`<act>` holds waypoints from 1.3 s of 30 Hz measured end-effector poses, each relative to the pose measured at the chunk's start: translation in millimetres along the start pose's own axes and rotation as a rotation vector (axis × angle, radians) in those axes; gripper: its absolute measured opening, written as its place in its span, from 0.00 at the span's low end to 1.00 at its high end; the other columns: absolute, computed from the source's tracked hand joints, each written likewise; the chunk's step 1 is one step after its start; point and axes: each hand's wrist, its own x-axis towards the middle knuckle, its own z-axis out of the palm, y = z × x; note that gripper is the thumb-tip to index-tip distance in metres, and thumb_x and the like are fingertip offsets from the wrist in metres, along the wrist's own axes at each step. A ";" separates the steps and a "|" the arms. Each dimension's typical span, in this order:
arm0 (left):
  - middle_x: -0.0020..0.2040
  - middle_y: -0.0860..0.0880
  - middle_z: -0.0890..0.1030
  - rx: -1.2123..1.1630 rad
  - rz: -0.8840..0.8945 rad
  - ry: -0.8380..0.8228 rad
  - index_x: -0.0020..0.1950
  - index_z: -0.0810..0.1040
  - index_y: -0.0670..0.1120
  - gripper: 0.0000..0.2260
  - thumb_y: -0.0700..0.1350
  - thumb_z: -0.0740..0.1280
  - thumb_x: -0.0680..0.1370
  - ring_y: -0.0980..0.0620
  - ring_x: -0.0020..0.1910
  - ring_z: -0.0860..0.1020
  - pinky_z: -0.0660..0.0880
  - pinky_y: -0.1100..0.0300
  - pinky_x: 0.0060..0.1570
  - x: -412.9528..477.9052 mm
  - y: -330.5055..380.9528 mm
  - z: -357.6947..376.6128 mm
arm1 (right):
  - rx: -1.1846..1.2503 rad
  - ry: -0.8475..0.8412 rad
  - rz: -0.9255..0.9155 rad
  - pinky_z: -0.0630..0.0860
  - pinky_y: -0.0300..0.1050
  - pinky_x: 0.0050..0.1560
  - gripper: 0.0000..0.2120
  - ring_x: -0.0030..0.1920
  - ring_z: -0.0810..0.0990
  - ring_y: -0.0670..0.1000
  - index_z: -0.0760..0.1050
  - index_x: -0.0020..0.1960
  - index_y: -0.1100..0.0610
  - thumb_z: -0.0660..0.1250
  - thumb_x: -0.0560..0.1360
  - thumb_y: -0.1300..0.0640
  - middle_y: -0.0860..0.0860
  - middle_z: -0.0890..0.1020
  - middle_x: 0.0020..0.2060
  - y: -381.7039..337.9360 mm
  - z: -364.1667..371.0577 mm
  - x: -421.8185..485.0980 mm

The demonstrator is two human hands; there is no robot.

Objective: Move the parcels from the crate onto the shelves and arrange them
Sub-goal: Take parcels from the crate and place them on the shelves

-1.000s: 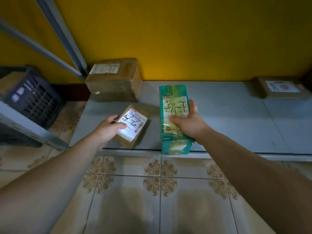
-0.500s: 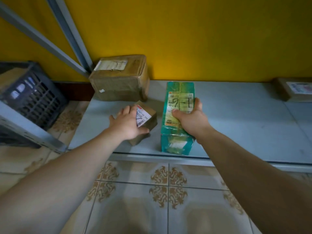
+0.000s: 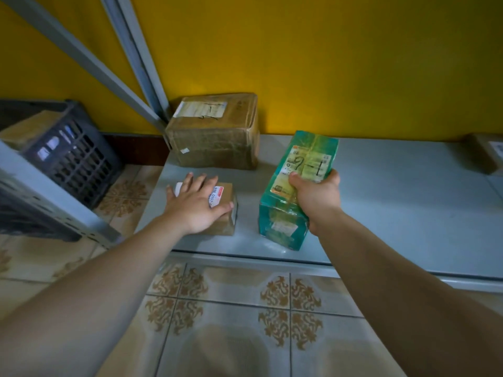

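On the low grey shelf (image 3: 394,202) against a yellow wall (image 3: 326,63), I see two parcels being handled, one under each hand.

The left hand (image 3: 194,205) lies flat on top of a small brown parcel (image 3: 228,189), fingers straight and spread, thumb along its near right edge. The parcel lies flat near the shelf's left end with its white label facing up. The hand covers most of it. As far as I can tell, its long axis runs roughly along the shelf's front edge.

The right hand (image 3: 315,197) is clamped on a green plastic-wrapped parcel (image 3: 283,221), with the thumb on top and the fingers curled round the right side. This parcel is long and box-shaped. Its long axis runs from the shelf's front edge back toward the wall, and the far end leans slightly to the right. Its label faces up and has "9-1" handwritten on it. The near end sits just inside the front edge. I cannot tell whether the far end is lifted.

Behind the small parcel, a large taped cardboard box (image 3: 215,142) stands against the wall. Another parcel (image 3: 484,159) sits at the shelf's far right, cut off by the frame.

To the left, a dark plastic crate (image 3: 73,156) stands on the floor with a brown parcel (image 3: 30,129) inside. Grey metal uprights (image 3: 136,55) rise at the shelf's back left corner. Patterned tiles (image 3: 231,308) cover the floor in front of the shelf.
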 end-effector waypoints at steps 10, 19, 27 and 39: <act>0.77 0.48 0.57 -0.014 -0.077 0.033 0.76 0.58 0.57 0.29 0.67 0.54 0.77 0.45 0.77 0.49 0.46 0.35 0.72 1.9 -15.1 -6.9 | 0.124 0.092 0.070 0.81 0.62 0.52 0.38 0.52 0.81 0.62 0.59 0.73 0.46 0.74 0.69 0.46 0.55 0.74 0.61 0.3 25.2 8.9; 0.77 0.50 0.59 -0.007 -0.078 0.120 0.75 0.61 0.56 0.32 0.71 0.51 0.75 0.47 0.77 0.50 0.51 0.38 0.71 3.0 -16.2 3.5 | -0.470 -0.018 -0.530 0.60 0.59 0.75 0.38 0.77 0.57 0.57 0.56 0.79 0.44 0.65 0.73 0.37 0.51 0.55 0.78 -2.3 -37.4 -3.8; 0.76 0.51 0.61 -0.011 -0.081 0.154 0.74 0.63 0.55 0.31 0.70 0.52 0.76 0.47 0.77 0.52 0.54 0.40 0.70 2.6 -16.5 5.6 | -1.271 -0.373 -1.112 0.45 0.62 0.77 0.49 0.80 0.51 0.59 0.59 0.79 0.48 0.36 0.69 0.21 0.54 0.59 0.79 -11.0 -44.0 32.5; 0.75 0.52 0.61 -0.041 -0.097 0.157 0.73 0.63 0.56 0.36 0.74 0.51 0.70 0.50 0.76 0.52 0.53 0.41 0.70 6.3 -19.0 8.9 | -1.447 0.068 -0.753 0.37 0.62 0.77 0.41 0.80 0.40 0.59 0.44 0.81 0.53 0.39 0.77 0.28 0.57 0.45 0.81 -37.5 27.9 70.9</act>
